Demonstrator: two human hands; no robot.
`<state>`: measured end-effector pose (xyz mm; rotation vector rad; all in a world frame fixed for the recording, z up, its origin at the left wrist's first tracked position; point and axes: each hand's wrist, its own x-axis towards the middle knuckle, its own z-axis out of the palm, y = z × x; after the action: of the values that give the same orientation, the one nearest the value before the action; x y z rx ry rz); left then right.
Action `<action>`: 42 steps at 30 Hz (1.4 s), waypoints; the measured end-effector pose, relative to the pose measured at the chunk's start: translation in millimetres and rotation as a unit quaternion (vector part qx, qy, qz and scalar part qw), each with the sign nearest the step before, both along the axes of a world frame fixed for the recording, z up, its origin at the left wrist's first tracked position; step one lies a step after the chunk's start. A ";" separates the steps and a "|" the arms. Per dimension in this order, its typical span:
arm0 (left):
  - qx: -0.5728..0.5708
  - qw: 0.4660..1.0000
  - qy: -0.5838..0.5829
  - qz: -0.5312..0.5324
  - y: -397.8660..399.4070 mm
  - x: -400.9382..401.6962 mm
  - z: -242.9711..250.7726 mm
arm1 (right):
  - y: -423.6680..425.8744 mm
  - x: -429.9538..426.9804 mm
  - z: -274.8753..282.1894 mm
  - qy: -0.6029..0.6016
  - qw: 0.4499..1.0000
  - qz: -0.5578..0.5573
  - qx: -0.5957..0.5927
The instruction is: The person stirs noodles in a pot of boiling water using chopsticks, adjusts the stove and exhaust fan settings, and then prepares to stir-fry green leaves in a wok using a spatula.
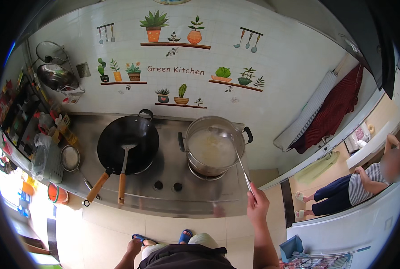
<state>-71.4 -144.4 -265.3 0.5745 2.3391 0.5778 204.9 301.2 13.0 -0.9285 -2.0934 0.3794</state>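
My right hand point(257, 203) is closed around the handle of a long metal ladle or similar utensil point(242, 164), which reaches over the rim of a steel stockpot point(205, 164). The pot has black side handles, sits on the right burner and holds cloudy pale liquid with yellowish bits; the utensil's far end is hard to make out there. My left hand point(134, 247) hangs low near my left leg, away from the stove, its fingers curled and their grip unclear. On the left burner stands a black wok point(114, 143), with a wooden-handled metal spatula point(124, 164) resting in it.
Left on the steel counter point(173, 205) lie a strainer point(70, 158), an oil bottle point(65, 131) and a grey plastic basket point(55, 171). Cloths point(334, 107) hang on the right wall. Beyond the doorway at right is another person point(364, 185). A blue dustpan point(291, 248) stands low right.
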 end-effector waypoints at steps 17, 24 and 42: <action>-0.022 0.993 -0.075 0.090 -25.3 11.2 -1.7 | 48.1 48.9 -105.0 0.316 0.809 -0.180 -0.462; -0.025 0.999 -0.023 0.039 -25.7 7.6 -7.0 | 71.0 78.6 -231.2 0.226 0.887 -0.158 -0.369; -0.004 0.991 -0.059 0.118 -34.6 19.0 11.9 | 45.0 48.6 -163.0 -0.205 0.955 -0.202 -0.065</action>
<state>-52.3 -179.0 -253.3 0.2517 2.3101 0.6903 253.5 346.2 -150.0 -1.5898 -2.1826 0.1133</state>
